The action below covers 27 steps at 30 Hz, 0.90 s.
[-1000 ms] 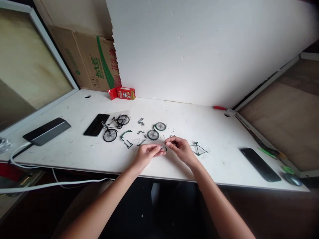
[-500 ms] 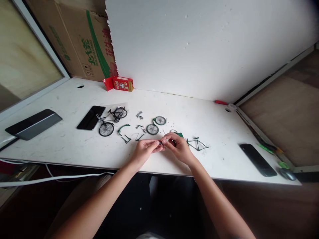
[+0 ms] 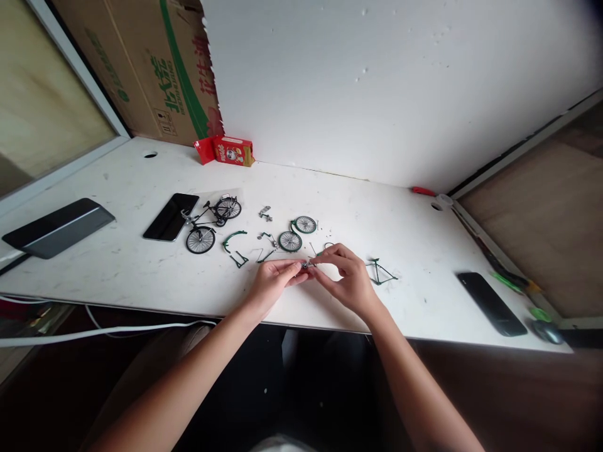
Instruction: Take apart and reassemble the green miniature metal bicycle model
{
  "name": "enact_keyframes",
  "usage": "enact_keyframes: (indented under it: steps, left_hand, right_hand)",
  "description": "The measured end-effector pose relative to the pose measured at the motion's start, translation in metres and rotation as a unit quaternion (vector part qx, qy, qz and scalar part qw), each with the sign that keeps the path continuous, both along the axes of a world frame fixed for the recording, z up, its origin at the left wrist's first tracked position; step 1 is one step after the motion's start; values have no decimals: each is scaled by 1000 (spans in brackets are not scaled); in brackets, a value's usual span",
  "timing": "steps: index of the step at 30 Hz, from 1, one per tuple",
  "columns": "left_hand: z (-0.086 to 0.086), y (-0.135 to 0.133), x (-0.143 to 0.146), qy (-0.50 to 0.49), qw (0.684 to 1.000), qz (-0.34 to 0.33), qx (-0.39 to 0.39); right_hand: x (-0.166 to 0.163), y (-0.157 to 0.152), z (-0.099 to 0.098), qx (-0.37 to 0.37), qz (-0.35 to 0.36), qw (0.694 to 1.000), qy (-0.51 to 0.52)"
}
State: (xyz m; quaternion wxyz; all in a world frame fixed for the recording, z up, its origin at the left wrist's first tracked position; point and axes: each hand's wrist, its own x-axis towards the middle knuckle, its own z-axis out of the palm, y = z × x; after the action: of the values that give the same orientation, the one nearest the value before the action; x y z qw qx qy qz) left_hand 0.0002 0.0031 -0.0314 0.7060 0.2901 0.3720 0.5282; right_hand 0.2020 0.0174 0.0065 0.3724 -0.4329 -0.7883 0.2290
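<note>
Just above the table's front edge, my left hand [image 3: 271,285] pinches a small silvery bicycle part [image 3: 305,265] between thumb and fingers. My right hand [image 3: 348,276] meets it from the right, thumb and forefinger tips at the part's right end with a narrow gap behind them. The part's exact kind is too small to make out. Beyond the hands lie two green-rimmed model wheels [image 3: 291,242] joined by a green piece. A green model bicycle frame [image 3: 380,272] lies right of my right hand. Green curved pieces [image 3: 234,238] and a small fork-like piece [image 3: 239,259] lie to the left.
A complete black model bicycle [image 3: 207,227] stands beside a phone [image 3: 172,216] on the white table [image 3: 188,285]. Small silvery parts [image 3: 265,213] lie farther back. A red box [image 3: 233,151] is against the wall. A dark, long device [image 3: 490,302] and a mouse [image 3: 546,331] lie at right.
My right hand has shifted slightly right, its fingers loosened and more spread, now covering the green piece beside it. My left hand stays put, still pinching the part. The view has tilted slightly.
</note>
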Motion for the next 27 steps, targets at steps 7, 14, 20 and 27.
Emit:
enact_keyframes:
  steps: [7, 14, 20, 27]
  left_hand:
    - [0, 0, 2, -2, 1000, 29, 5]
    - [-3, -1, 4, 14, 998, 51, 24]
    - [-7, -4, 6, 47, 996, 53, 55]
    - [-8, -5, 8, 84, 992, 48, 85]
  right_hand:
    - [-4, -2, -11, 184, 2, 980, -80]
    - [-9, -3, -10, 125, -8, 991, -55]
    - [-12, -6, -1, -9, -10, 999, -30]
    - [-12, -10, 4, -9, -18, 998, -64]
